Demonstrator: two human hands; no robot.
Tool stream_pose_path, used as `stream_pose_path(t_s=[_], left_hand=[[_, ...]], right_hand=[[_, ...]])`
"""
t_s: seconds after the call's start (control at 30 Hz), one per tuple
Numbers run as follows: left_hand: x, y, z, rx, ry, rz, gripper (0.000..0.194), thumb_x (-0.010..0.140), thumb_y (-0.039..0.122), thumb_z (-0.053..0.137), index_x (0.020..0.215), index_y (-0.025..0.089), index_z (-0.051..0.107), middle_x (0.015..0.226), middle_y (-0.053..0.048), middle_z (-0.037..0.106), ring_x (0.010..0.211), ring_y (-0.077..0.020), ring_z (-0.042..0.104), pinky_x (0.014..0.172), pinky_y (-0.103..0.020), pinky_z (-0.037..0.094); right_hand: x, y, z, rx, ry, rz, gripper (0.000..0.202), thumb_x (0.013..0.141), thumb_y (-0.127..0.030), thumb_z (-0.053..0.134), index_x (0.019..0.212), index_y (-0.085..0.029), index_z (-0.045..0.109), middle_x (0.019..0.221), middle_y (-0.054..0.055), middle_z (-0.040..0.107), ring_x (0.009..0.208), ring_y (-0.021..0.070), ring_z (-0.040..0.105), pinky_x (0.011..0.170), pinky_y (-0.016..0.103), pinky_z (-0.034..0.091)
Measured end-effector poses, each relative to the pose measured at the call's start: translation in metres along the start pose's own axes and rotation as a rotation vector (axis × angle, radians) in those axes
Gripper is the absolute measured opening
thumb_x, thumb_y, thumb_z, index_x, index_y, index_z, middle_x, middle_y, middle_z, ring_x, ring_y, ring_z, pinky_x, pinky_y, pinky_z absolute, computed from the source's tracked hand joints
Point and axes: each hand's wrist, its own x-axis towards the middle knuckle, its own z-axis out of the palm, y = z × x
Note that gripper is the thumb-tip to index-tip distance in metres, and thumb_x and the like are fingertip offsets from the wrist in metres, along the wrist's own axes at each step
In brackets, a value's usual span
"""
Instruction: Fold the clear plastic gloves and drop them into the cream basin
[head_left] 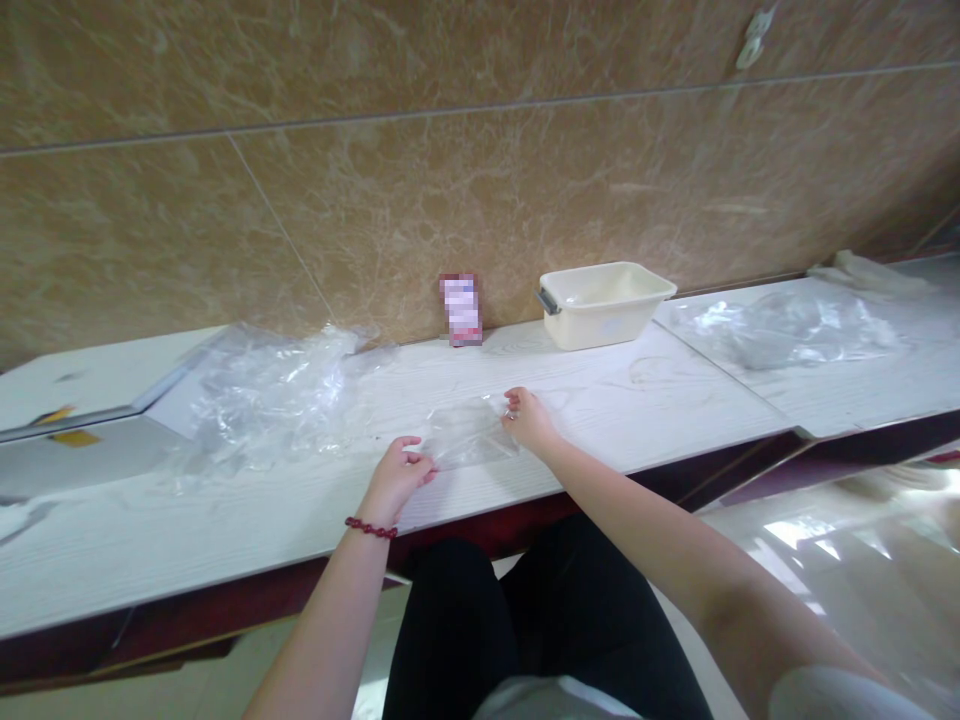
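A clear plastic bag [469,432] lies flat on the pale wood-grain counter [600,400] in front of me. My left hand [397,475], with a red bead bracelet at the wrist, pinches the bag's left edge between thumb and fingers. At the opposite edge, my right hand [529,422] grips the bag with curled fingers. The bag stretches between both hands, close to the counter surface.
Left of me, a heap of crumpled clear plastic [277,395] spills from a white box [90,450]. A cream tub [607,325] stands by the wall, near an upright blurred phone-like object [463,312]. More clear plastic [795,330] lies to the right.
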Motion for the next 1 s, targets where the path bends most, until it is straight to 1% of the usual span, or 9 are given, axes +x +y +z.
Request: stream_pose_path(t_s=[0.2,0.27,0.37,0.43,0.57,0.73,0.87,0.93,1.0], left_hand=[[0.007,-0.003,-0.002,0.102,0.053,0.079,0.040,0.057,0.019,0.062,0.093,0.015,0.045,0.066,0.002,0.052,0.056,-0.0103,0.054,0.057,-0.025,0.043],[0.009,0.001,-0.002,0.051,0.044,0.050,0.040,0.057,0.016,0.062,0.093,0.015,0.044,0.067,0.001,0.052,0.056,-0.0099,0.054,0.059,-0.025,0.043],[0.015,0.012,-0.002,-0.124,0.004,-0.061,0.038,0.062,0.010,0.056,0.095,0.015,0.039,0.064,0.001,0.053,0.057,-0.0107,0.056,0.061,-0.026,0.044],[0.022,0.019,-0.002,-0.219,-0.023,-0.116,0.032,0.065,0.005,0.051,0.092,0.015,0.038,0.062,0.000,0.054,0.058,-0.0113,0.058,0.062,-0.026,0.045],[0.039,0.026,0.000,-0.252,-0.035,-0.126,0.023,0.067,0.001,0.046,0.084,0.014,0.039,0.064,-0.002,0.055,0.062,-0.0113,0.059,0.065,-0.025,0.046],[0.052,0.024,0.008,-0.138,0.028,-0.032,0.027,0.067,0.005,0.050,0.090,0.014,0.039,0.071,-0.003,0.057,0.070,-0.0116,0.059,0.070,-0.026,0.045],[0.056,0.019,0.008,0.017,0.072,0.080,0.029,0.060,0.012,0.058,0.087,0.015,0.047,0.083,-0.005,0.057,0.084,-0.0159,0.055,0.079,-0.032,0.040],[0.056,0.015,0.006,0.195,0.076,0.207,0.027,0.060,0.015,0.059,0.086,0.016,0.051,0.092,-0.006,0.056,0.095,-0.0183,0.050,0.086,-0.033,0.035],[0.053,0.011,0.005,0.474,0.047,0.372,0.027,0.063,0.020,0.056,0.089,0.015,0.053,0.099,-0.008,0.054,0.101,-0.0200,0.046,0.090,-0.033,0.031]], right_hand=[[0.000,0.002,0.001,-0.005,-0.014,-0.008,0.039,0.058,-0.010,0.056,0.096,-0.015,0.045,0.091,0.006,0.048,0.077,0.0095,0.051,0.070,0.023,0.042],[0.000,0.002,0.001,-0.004,-0.017,-0.002,0.039,0.058,-0.011,0.056,0.096,-0.015,0.046,0.092,0.006,0.048,0.077,0.0095,0.051,0.070,0.023,0.042],[-0.001,0.001,0.000,-0.018,-0.018,0.004,0.040,0.058,-0.011,0.056,0.097,-0.016,0.046,0.092,0.006,0.048,0.078,0.0097,0.051,0.070,0.023,0.042],[-0.002,-0.001,-0.001,-0.029,-0.019,0.009,0.040,0.058,-0.010,0.056,0.097,-0.016,0.046,0.091,0.005,0.049,0.078,0.0098,0.051,0.070,0.023,0.041],[-0.002,-0.004,-0.003,-0.032,-0.022,0.023,0.040,0.058,-0.010,0.056,0.096,-0.016,0.046,0.092,0.005,0.049,0.078,0.0097,0.051,0.071,0.023,0.041],[-0.002,-0.006,-0.004,-0.033,-0.031,0.021,0.040,0.058,-0.010,0.057,0.096,-0.016,0.047,0.092,0.005,0.050,0.078,0.0095,0.051,0.072,0.022,0.041],[-0.002,-0.006,-0.005,-0.045,-0.033,0.017,0.040,0.058,-0.011,0.058,0.097,-0.016,0.047,0.091,0.005,0.050,0.079,0.0096,0.051,0.071,0.022,0.041],[-0.001,-0.005,-0.004,-0.047,-0.033,0.011,0.041,0.058,-0.012,0.058,0.097,-0.016,0.047,0.091,0.005,0.050,0.078,0.0095,0.051,0.071,0.021,0.041],[-0.001,-0.004,-0.003,-0.044,-0.035,0.005,0.042,0.057,-0.012,0.058,0.097,-0.015,0.047,0.091,0.005,0.050,0.078,0.0094,0.051,0.070,0.021,0.041]])
